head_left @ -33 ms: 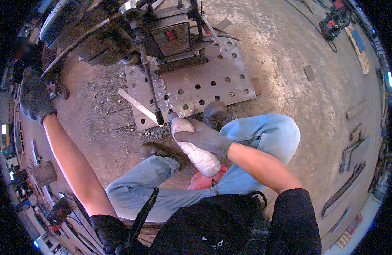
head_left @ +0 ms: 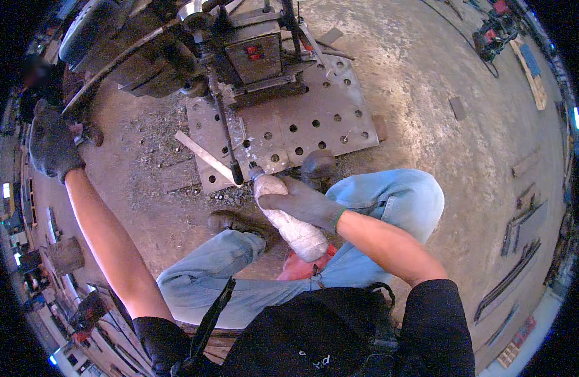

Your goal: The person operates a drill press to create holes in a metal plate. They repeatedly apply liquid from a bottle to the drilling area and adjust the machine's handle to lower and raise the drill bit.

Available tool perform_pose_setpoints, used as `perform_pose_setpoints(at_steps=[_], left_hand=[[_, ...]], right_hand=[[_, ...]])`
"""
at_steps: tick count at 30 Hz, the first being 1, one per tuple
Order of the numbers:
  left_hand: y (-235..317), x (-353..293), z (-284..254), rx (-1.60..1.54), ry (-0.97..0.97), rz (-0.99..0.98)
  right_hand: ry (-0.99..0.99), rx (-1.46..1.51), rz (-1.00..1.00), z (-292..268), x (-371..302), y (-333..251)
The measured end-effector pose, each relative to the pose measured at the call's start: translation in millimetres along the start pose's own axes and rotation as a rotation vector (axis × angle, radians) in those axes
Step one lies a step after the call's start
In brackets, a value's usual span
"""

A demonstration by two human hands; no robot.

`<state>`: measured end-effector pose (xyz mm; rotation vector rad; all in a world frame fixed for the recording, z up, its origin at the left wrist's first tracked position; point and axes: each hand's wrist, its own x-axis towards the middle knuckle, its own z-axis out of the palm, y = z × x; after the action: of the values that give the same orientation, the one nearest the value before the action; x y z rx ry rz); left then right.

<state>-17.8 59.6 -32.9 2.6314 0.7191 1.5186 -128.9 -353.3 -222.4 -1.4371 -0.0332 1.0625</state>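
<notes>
Head view: the right hand [head_left: 305, 204] wraps the pale bottle-shaped object [head_left: 295, 230] at mid-length, between the knees [head_left: 421, 191]. It looks light, perhaps slippery, best held there; whether the left hand [head_left: 52, 141], far left, grips anything, I cannot tell.

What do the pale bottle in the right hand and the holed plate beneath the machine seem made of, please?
The bottle looks like plastic, perhaps wrapped: whitish, creased and smudged. The plate is probably steel: dull brownish grey, with regular round holes.
</notes>
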Motion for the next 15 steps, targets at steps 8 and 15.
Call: perform_pose_setpoints(at_steps=[8,15], left_hand=[[-1,-1,-7,-0.034,-0.101,-0.062],[-1,8,-6,0.095,-0.215,-0.116]], right_hand=[[0.029,-0.081,-0.128,1,20,28],[0.075,-0.163,-0.19,1,13,25]])
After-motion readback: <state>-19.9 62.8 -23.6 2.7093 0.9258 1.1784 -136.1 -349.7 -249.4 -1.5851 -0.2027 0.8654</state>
